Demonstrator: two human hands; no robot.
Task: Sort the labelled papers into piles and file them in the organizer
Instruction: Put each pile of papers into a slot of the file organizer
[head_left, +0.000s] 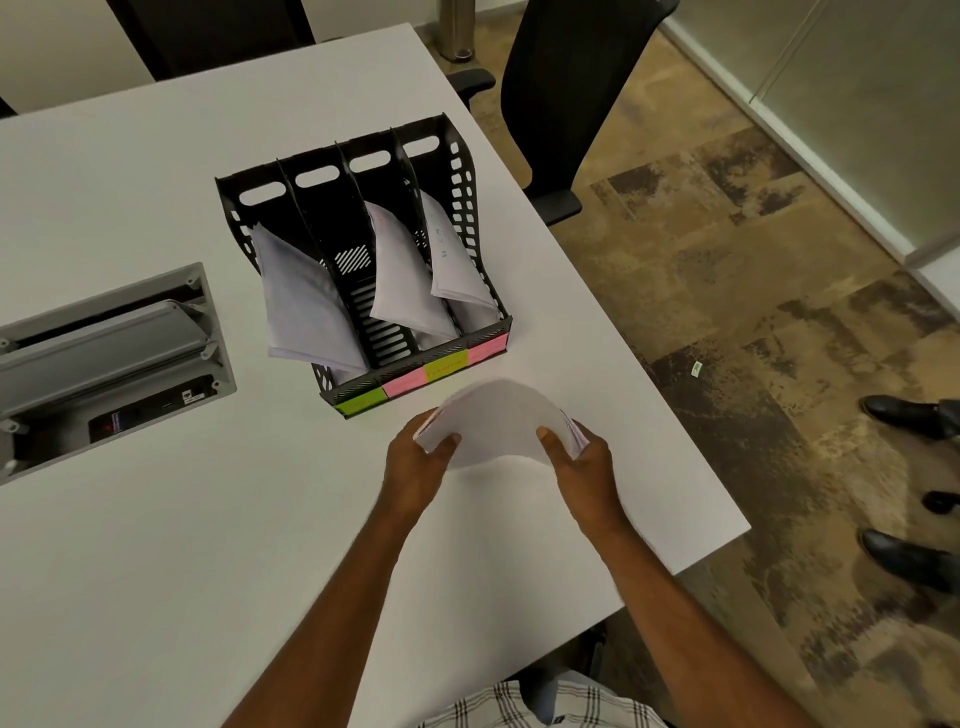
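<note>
Black plastic four-slot organizer (470, 208) on the white table (156, 519), with a coloured sticky label (444, 368) on the front lip of each slot. Three slots already hold leaning sheaves of paper: the slot farthest left (306, 306) and the two on the right (402, 275), (454, 265). The second slot from the left (363, 291) shows only its ribbed floor. Just in front of the organizer, the last stack of papers (498, 421) is held bowed upward, clear of the table. The left hand (421, 462) grips its left edge, thumb on top. The right hand (582, 457) grips its right edge likewise. By this evidence sorting appears complete and filing three-quarters done. Remaining: drop this stack into a slot, probably the vacant one.
</note>
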